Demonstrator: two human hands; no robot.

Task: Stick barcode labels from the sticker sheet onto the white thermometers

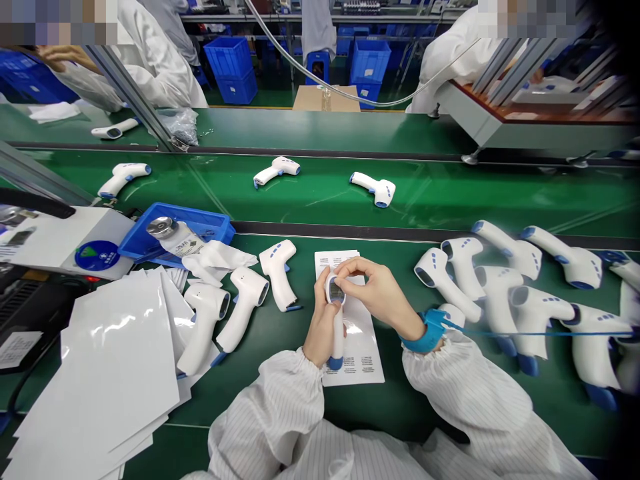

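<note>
My left hand [323, 327] is wrapped around a white infrared thermometer [338, 337], its round screen end turned up towards me and its blue-tipped handle pointing down. My right hand [373, 290], in a teal wrist strap [425, 331], has its thumb and fingers closed at the edge of that screen end; whether a small film or label is between them is too small to tell. Beneath both hands lies a printed label sheet [363, 353]. Left of them rest a few more thermometers [277, 273], and on the right a crowd of similar thermometers [500, 300] lies partly blurred.
Loose white sheets [110, 353] pile up at the left. Behind them is a blue tray [213, 223] with a metal-capped bottle [175, 235] and wipes [220, 260]. Several thermometers [277, 170] lie on the green conveyor [320, 200] ahead. Co-workers in white sleeves [155, 60] are across it.
</note>
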